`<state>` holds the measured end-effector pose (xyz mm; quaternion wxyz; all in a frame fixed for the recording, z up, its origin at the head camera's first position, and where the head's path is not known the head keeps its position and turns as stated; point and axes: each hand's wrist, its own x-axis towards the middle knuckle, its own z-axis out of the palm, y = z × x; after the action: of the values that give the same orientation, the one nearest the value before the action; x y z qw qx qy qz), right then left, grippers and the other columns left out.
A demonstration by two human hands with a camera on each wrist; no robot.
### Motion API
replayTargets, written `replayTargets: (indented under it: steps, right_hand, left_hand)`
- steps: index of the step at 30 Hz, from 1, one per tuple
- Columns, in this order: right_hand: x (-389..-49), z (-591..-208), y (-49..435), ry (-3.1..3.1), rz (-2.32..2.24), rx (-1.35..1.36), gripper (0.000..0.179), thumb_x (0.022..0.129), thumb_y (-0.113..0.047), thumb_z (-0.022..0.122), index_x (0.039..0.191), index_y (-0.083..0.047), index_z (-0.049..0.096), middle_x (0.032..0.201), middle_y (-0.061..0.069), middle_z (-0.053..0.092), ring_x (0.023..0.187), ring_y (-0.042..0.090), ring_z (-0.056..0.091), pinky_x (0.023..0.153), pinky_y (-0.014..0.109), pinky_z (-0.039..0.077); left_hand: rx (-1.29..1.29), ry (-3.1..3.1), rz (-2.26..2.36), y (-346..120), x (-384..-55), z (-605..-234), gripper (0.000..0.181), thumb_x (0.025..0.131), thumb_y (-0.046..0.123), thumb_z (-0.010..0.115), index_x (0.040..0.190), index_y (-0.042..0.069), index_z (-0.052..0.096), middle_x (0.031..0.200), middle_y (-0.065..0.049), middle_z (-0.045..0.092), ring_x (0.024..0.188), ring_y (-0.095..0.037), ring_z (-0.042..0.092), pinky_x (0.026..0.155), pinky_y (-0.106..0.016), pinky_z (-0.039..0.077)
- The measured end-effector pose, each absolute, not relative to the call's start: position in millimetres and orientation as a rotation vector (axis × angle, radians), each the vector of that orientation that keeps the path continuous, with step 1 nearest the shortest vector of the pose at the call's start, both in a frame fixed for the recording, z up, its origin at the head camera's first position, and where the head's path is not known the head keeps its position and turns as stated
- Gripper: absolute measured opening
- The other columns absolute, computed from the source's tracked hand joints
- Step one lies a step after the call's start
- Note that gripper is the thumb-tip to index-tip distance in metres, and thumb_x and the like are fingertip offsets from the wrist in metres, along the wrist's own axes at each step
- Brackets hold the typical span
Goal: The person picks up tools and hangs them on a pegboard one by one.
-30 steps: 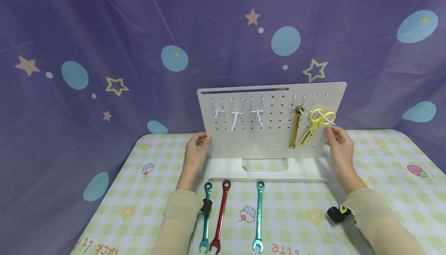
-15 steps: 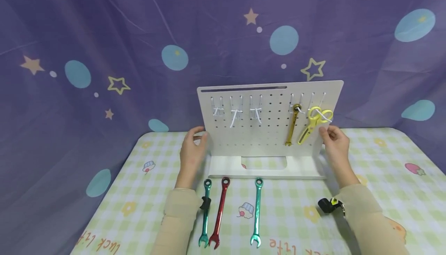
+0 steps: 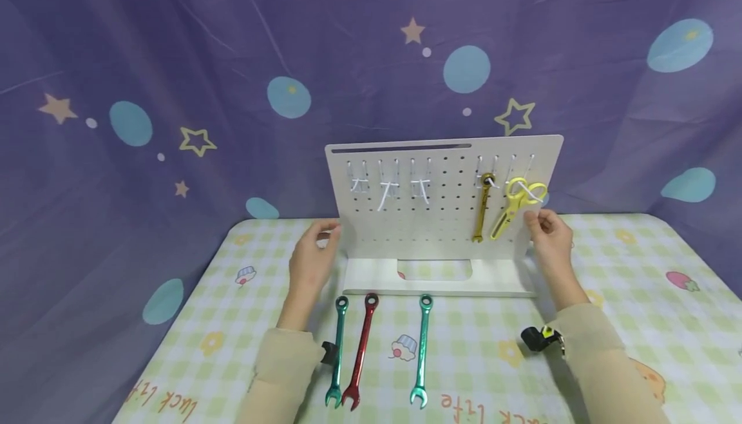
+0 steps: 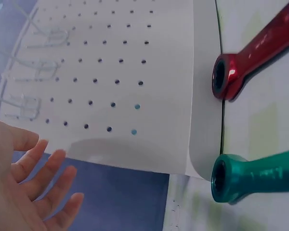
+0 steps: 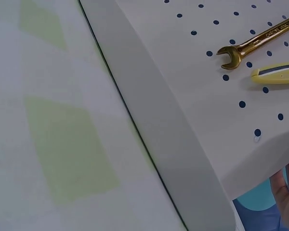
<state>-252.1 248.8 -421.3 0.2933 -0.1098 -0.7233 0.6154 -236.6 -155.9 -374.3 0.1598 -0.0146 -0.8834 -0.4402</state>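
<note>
Soft, even light — right wrist view dimmest, shadow across pegboard (image 5: 212,110) corner, tablecloth (image 5: 72,149) blurry.

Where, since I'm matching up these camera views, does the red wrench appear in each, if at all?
Head: below centre, the red wrench lies between the left green wrench and the right green wrench, nearer the left one.
Left wrist: upper right, running off the frame.
Right wrist: not in it.
Shared landmark: the white pegboard, visible in all three views.

white pegboard (image 3: 406,227), green-checked tablecloth (image 3: 614,282)
</note>
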Motion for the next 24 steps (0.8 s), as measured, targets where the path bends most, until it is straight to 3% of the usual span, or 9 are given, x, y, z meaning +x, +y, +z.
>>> replayTargets:
  steps: [15, 24]
  right_hand:
    - [-256, -424, 249, -1.942, 1.668, -0.339, 0.017, 0.096, -0.019, 0.066, 0.090, -0.004, 0.062, 0.069, -0.031, 0.057, 0.070, -0.007, 0.052, 0.063, 0.008, 0.044]
    - [-254, -425, 248, -1.943, 1.685, -0.374, 0.016, 0.095, -0.027, 0.067, 0.085, -0.015, 0.062, 0.071, -0.027, 0.057, 0.069, -0.004, 0.051, 0.062, 0.009, 0.043]
  left_hand:
    - [-0.323, -2.779, -1.357, -116, -176, -377, 0.019, 0.099, 0.040, 0.060, 0.111, 0.029, 0.069, 0.111, 0.008, 0.068, 0.104, -0.017, 0.063, 0.078, -0.038, 0.052]
    - [-0.413, -2.988, -1.268, -90, -158, -396, 0.025, 0.100, 0.037, 0.057, 0.116, 0.022, 0.069, 0.106, 0.010, 0.068, 0.093, -0.011, 0.063, 0.075, -0.035, 0.051]
